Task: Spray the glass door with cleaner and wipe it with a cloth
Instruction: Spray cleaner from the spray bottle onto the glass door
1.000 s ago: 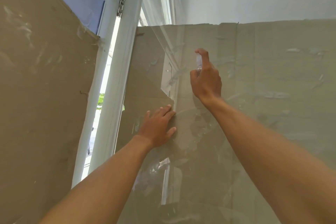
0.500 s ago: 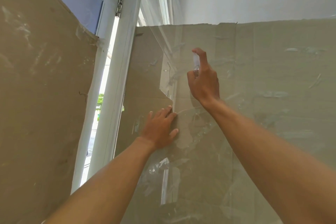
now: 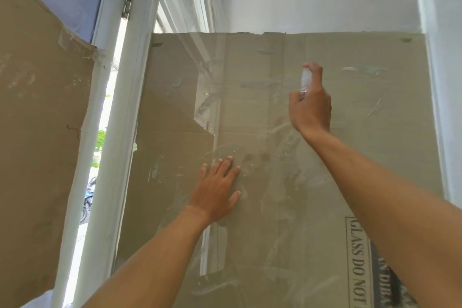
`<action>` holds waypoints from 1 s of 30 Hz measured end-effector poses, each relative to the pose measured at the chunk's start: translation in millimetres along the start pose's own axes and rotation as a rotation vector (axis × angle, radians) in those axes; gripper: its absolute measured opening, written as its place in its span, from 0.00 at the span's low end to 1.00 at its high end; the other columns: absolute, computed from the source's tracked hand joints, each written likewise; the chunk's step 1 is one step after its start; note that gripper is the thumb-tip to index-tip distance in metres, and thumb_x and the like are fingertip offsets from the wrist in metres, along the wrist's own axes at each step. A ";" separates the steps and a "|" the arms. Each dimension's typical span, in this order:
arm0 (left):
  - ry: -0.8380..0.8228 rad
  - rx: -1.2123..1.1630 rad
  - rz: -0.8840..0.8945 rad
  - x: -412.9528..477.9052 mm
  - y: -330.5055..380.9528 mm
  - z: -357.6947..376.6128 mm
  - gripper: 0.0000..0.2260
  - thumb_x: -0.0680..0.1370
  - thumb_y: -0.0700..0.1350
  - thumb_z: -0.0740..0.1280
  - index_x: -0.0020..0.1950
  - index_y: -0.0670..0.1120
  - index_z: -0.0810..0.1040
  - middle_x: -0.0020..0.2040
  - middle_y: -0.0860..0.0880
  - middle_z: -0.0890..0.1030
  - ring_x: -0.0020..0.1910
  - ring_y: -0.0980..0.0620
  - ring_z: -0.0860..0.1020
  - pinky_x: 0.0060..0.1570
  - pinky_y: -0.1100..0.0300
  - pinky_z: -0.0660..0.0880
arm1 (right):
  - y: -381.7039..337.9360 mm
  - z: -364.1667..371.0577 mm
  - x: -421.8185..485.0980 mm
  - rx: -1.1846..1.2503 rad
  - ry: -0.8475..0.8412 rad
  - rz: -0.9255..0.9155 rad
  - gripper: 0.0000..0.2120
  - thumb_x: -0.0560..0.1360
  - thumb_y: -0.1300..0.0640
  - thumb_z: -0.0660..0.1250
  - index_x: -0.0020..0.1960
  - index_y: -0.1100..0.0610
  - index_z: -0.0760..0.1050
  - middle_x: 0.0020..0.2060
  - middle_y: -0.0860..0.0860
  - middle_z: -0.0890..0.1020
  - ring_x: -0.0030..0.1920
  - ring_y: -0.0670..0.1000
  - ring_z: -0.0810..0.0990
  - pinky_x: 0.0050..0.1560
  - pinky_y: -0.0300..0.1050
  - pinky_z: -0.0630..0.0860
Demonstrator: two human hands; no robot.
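Observation:
The glass door (image 3: 362,157) fills the view in a white frame (image 3: 132,107), with brown cardboard behind the pane and smears on the glass. My right hand (image 3: 311,110) is raised near the upper middle, gripping a small clear spray bottle (image 3: 305,81) with the index finger on its top, nozzle toward the glass. My left hand (image 3: 217,192) lies flat on the pane lower down, fingers spread, holding nothing. No cloth is in sight.
A second cardboard-covered panel (image 3: 37,132) stands at the left. Between it and the door frame a narrow gap (image 3: 100,147) shows daylight, greenery and a parked motorbike. A hinge (image 3: 127,4) sits on the frame at the top. Printed text reads "GLASS DO NOT" at the lower right (image 3: 357,262).
My right hand with the spray bottle has shifted to the right across the pane. The view has turned right, showing the frame's right side. My left hand stays flat on the glass.

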State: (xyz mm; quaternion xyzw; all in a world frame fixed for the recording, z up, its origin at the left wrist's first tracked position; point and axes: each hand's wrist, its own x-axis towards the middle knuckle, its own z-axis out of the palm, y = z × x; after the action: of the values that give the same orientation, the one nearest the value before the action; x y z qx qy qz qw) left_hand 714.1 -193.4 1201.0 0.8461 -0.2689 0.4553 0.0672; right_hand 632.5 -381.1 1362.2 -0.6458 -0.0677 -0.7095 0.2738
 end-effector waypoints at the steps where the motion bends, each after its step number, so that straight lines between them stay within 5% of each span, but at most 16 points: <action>1: -0.002 0.004 0.011 1.8 5.8 0.3 0.27 0.80 0.55 0.59 0.77 0.50 0.58 0.80 0.50 0.51 0.78 0.48 0.51 0.75 0.43 0.48 | 2.2 -6.0 4.1 -0.012 0.011 0.019 0.26 0.74 0.62 0.57 0.68 0.43 0.62 0.40 0.52 0.75 0.36 0.56 0.72 0.33 0.43 0.62; 8: -0.043 0.040 0.062 9.0 39.5 2.8 0.26 0.80 0.55 0.59 0.77 0.51 0.59 0.80 0.49 0.49 0.78 0.48 0.50 0.74 0.44 0.47 | 9.7 -32.0 13.7 -0.078 0.008 0.027 0.24 0.75 0.64 0.56 0.68 0.45 0.62 0.40 0.54 0.76 0.35 0.55 0.72 0.28 0.40 0.58; 12: -0.061 0.027 0.045 9.0 48.0 0.9 0.26 0.80 0.55 0.59 0.77 0.51 0.59 0.80 0.49 0.48 0.78 0.49 0.49 0.74 0.44 0.46 | 12.4 -42.0 15.0 -0.089 0.010 0.007 0.22 0.76 0.64 0.58 0.67 0.48 0.63 0.39 0.53 0.75 0.31 0.42 0.68 0.27 0.39 0.58; 18: -0.061 0.016 0.038 5.6 55.8 2.0 0.25 0.81 0.55 0.58 0.77 0.50 0.59 0.80 0.49 0.49 0.78 0.48 0.49 0.74 0.44 0.47 | 19.1 -49.4 6.4 0.010 0.003 0.028 0.25 0.74 0.64 0.55 0.68 0.46 0.63 0.39 0.52 0.75 0.36 0.55 0.74 0.31 0.42 0.63; 30: -0.058 0.017 0.069 -8.6 88.9 30.3 0.26 0.81 0.56 0.57 0.78 0.51 0.57 0.80 0.49 0.46 0.79 0.47 0.46 0.76 0.43 0.46 | 71.6 -78.7 -43.4 -0.066 -0.036 0.067 0.27 0.73 0.63 0.56 0.69 0.43 0.61 0.39 0.54 0.75 0.35 0.54 0.73 0.30 0.42 0.62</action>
State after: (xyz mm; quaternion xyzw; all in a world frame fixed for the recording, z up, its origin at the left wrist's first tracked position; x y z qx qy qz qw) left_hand 686.6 -276.1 1164.9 0.8497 -0.2959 0.4348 0.0362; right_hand 598.1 -463.6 1290.1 -0.6689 -0.0275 -0.6901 0.2750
